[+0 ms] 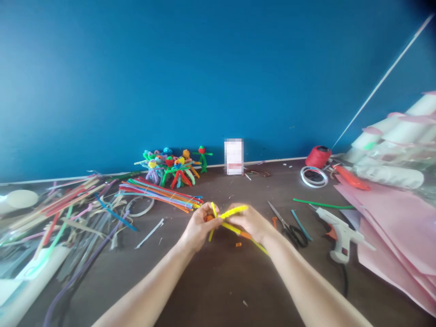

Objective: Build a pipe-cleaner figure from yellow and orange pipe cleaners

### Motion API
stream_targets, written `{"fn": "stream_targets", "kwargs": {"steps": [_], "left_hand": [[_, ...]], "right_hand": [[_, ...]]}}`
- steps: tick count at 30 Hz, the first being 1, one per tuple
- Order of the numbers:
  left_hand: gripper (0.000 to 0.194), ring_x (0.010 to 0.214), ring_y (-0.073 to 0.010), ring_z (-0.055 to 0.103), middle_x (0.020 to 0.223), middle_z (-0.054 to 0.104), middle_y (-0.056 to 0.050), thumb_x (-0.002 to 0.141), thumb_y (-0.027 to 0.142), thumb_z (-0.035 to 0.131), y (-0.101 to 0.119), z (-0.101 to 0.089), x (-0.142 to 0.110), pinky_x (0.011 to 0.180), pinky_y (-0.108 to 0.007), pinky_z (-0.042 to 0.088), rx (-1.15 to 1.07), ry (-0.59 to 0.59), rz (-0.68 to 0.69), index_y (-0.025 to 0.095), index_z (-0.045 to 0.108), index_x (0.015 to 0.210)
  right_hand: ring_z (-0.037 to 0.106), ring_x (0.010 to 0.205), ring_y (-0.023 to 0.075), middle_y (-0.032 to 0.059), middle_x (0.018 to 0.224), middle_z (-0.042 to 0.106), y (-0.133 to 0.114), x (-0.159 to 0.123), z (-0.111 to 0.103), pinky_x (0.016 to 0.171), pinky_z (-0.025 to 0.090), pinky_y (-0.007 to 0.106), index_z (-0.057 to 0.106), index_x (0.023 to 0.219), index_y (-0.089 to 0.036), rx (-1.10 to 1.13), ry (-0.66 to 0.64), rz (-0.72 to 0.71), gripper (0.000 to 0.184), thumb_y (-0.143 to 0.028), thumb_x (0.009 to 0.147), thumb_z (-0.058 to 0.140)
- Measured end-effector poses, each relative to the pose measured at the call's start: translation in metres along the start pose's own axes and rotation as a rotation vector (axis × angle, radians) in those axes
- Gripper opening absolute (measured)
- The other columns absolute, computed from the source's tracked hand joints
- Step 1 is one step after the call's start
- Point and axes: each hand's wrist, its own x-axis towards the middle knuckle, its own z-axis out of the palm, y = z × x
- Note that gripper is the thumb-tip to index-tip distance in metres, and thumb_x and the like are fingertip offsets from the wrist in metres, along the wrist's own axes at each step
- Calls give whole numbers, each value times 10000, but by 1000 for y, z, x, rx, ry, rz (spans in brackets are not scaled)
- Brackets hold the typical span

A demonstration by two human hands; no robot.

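Over the middle of the dark table both my hands meet around yellow pipe cleaners (234, 211). My left hand (200, 227) pinches a small piece with orange and yellow parts, one yellow end sticking up past the fingers. Curled beside it, my right hand (252, 221) grips the yellow pipe cleaner, and yellow-and-orange lengths trail below toward the wrist. How the pieces join is hidden by the fingers. A little orange scrap (238, 245) lies just below the hands. Scissors (289, 226) rest to the right of them, beside a short blue pipe cleaner (301, 224).
Several pipe-cleaner figures (170, 165) stand by the blue wall, behind a bundle of coloured pipe cleaners (163, 194). Loose strips and sticks (78, 213) cover the left. A glue gun (340, 231), pink sheets (398, 227), red spool (318, 156) and tape roll (314, 177) lie right.
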Motion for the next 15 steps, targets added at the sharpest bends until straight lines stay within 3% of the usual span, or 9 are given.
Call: {"fn": "stream_targets", "kwargs": {"steps": [6, 10, 15], "left_hand": [[216, 520, -56, 436, 634, 493, 45, 621, 217, 653, -8, 1, 3, 495, -163, 355, 209, 229, 54, 158, 489, 749], [192, 521, -72, 441, 612, 493, 43, 624, 221, 634, -12, -1, 4, 489, -173, 356, 319, 268, 49, 159, 499, 745], [180, 485, -66, 393, 561, 440, 61, 619, 229, 622, -16, -3, 5, 465, -170, 324, 385, 312, 39, 163, 503, 736]], "right_hand": [[516, 481, 103, 8, 627, 622, 7, 5, 7, 453, 388, 204, 647, 752, -144, -439, 161, -43, 169, -263, 735, 529], [609, 720, 167, 37, 790, 671, 7, 1, 12, 643, 427, 241, 640, 782, -176, -851, 246, -184, 122, -210, 759, 525], [595, 737, 175, 67, 814, 628, 3, -11, 26, 642, 411, 254, 583, 828, -169, -1330, 235, -289, 163, -123, 816, 427]]}}
